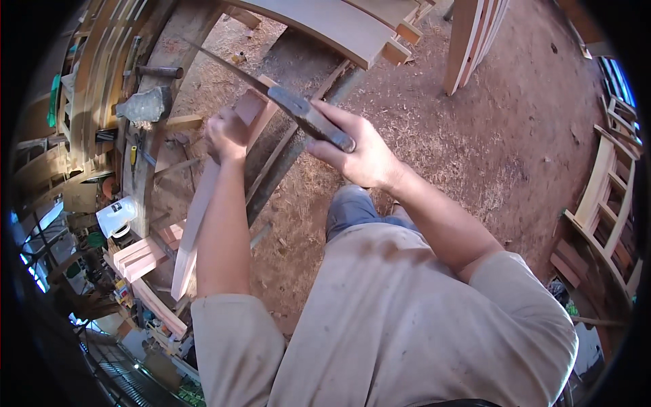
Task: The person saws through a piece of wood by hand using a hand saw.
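Note:
My right hand (346, 142) is closed on the handle (308, 117) of a saw, whose long narrow blade (234, 71) points away toward the upper left. The blade crosses the upper end of a narrow, pale wooden board (192, 247) that slants from near my left elbow up to below the saw. My left hand (227, 132) is closed on this board, a little below and left of the blade. Whether the saw teeth touch the wood I cannot tell. Part of the board is hidden behind my left hand and forearm.
Behind the board runs a rail (278, 176). A hammer (159, 71), grey block (146, 105), white container (115, 217) and stacked strips (142, 258) lie at left. Curved timbers (312, 20) are at top, upright boards (464, 47) beyond, and wooden frames (603, 197) at right.

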The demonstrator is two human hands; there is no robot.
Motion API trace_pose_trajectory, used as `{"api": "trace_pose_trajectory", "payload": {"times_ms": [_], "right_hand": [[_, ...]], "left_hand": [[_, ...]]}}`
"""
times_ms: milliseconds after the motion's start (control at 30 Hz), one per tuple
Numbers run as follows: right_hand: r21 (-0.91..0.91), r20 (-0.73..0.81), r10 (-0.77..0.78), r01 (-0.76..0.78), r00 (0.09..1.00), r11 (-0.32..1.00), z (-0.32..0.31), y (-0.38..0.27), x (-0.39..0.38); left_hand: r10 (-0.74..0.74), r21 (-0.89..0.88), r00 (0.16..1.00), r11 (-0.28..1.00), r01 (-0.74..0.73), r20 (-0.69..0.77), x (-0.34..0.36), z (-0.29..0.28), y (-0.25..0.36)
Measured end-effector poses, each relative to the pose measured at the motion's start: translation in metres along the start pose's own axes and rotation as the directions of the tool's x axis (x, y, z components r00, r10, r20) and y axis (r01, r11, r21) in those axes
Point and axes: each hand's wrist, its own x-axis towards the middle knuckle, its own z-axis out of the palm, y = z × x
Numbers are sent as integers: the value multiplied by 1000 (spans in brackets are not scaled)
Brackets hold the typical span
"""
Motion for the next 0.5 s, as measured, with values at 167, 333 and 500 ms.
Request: {"api": "trace_pose_trajectory", "payload": {"times_ms": [167,333,500], "right_hand": [[-90,136,181,-170,974,981,-16,-17,-51],[-290,41,151,-133,988,948,-32,-20,-84],[-264,41,51,-39,998,964,18,-10,48]], "left_hand": [[-51,-66,998,996,53,38,-4,-1,-1],[-81,-155,979,982,111,188,-12,-19,20],[-9,-191,988,981,39,157,-7,-16,25]]}}
